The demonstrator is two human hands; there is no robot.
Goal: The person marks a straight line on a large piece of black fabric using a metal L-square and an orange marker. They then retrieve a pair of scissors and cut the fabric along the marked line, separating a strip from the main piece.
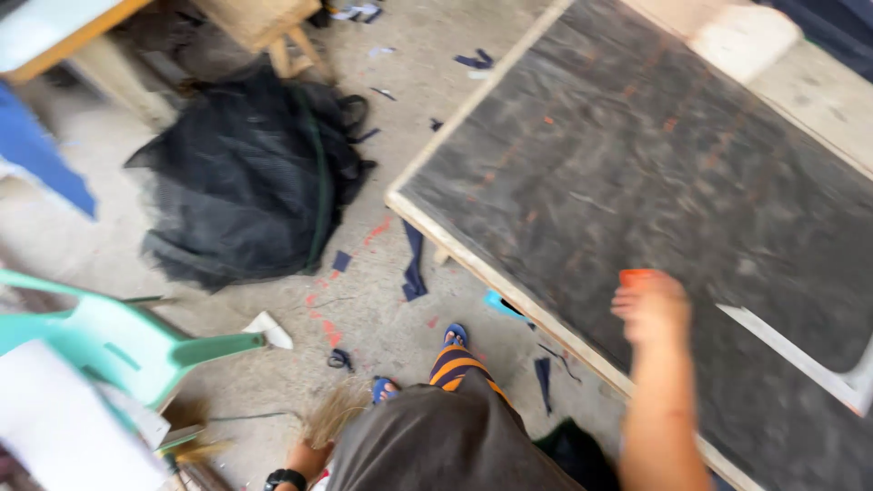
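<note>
My right hand (651, 311) is stretched out over a large dark board table (637, 155), near its front edge. Its fingers pinch a small orange object (636, 275), which is too blurred to identify. My left hand (306, 455) is low at the bottom edge, with a black watch (285, 478) on the wrist. It grips a bundle of straw-coloured bristles (335, 411), like a small hand broom, above the concrete floor. My feet in blue sandals (455, 335) stand beside the table edge.
A heap of black netting (245, 182) lies on the floor to the left. A teal plastic chair (136, 345) and a white roll (55, 418) are at lower left. Dark blue cloth scraps (414, 264) litter the floor. A white square ruler (800, 356) rests on the table's right side.
</note>
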